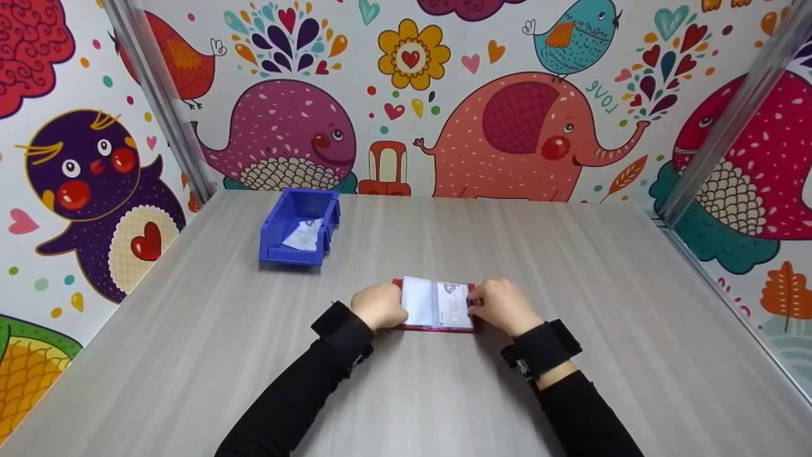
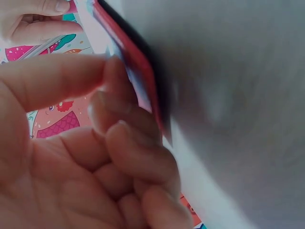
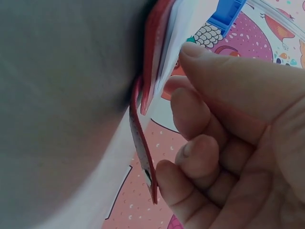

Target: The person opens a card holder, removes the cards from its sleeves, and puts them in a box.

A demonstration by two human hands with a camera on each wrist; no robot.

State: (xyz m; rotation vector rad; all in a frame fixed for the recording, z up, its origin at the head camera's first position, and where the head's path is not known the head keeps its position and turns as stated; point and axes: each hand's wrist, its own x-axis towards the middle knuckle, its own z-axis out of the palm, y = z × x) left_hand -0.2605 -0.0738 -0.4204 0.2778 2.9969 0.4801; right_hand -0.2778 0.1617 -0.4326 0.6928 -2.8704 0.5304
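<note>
Far out to the left of my left hand [image 1: 379, 306], a purple penguin [image 1: 95, 184] is printed on the side wall, and a metal post [image 1: 158, 95] slants down at the corner. Closer in, farther from me than that hand and to its left, a blue bin [image 1: 288, 256] sits on the wood-grain table [image 1: 406, 393], with white slips [image 1: 303, 235] lying inside. A purple whale [image 1: 292, 127] decorates the wall behind it.

My left wrist wears a black band [image 1: 344, 330] over a black sleeve [image 1: 285, 393]. With thumb and curled fingers I pinch the left edge of a small red card holder [image 1: 438, 329], which lies open between my two hands. Just right of my left thumb is a whitish sleeve page [image 1: 419, 303]; past the fold, a printed card [image 1: 453, 303] shows on the right-hand side, close by my right hand [image 1: 506, 306].

That hand's fingers are bent, with thumb and forefinger at the holder's right edge; I cannot tell whether they pinch anything there. A red strap [image 3: 142, 143] juts from the holder beside my other fingers. My right wrist carries a black strap-on band [image 1: 545, 348] too. An orange-pink elephant [image 1: 520, 139] is on the wall beyond, and farther right of my grip stands another metal post [image 1: 717, 127].
</note>
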